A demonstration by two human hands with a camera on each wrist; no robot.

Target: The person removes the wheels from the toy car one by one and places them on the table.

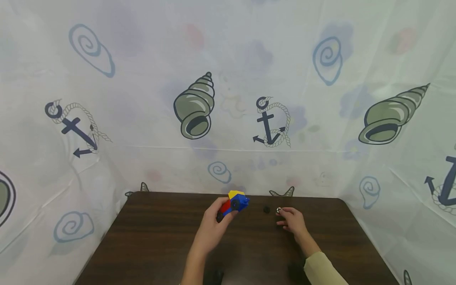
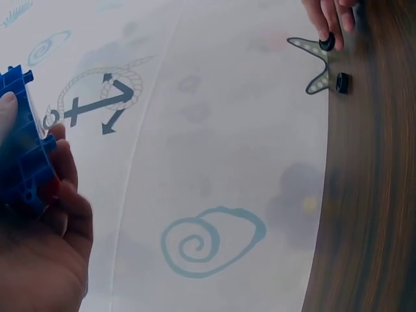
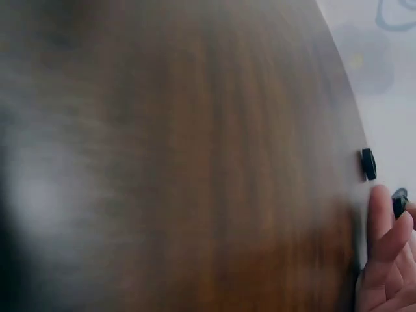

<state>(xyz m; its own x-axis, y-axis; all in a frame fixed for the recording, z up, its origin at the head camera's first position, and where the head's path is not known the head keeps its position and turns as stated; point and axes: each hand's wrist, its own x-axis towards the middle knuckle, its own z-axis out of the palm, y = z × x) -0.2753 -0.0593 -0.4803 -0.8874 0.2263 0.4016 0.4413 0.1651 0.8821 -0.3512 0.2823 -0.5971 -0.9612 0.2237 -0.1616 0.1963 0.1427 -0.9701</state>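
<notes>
A toy car (image 1: 238, 202) with blue, red and yellow parts and black wheels is gripped in my left hand (image 1: 209, 233), raised over the table. In the left wrist view its blue side (image 2: 23, 140) faces the camera, with the thumb lying across it. To the right, my right hand (image 1: 295, 222) pinches a small black toy wheel (image 1: 279, 210) between thumb and fingertips; its face catches the light. The same pinched wheel (image 3: 400, 204) shows at the right edge of the right wrist view. Another black wheel (image 1: 266, 209) stands on the table, just left of the right hand.
The dark brown wooden table (image 1: 160, 237) has rounded far corners. A white sheet (image 1: 235, 47) printed with shells, anchors and starfish hangs behind it and along both sides. Dark blurry shapes lie at the bottom of the head view.
</notes>
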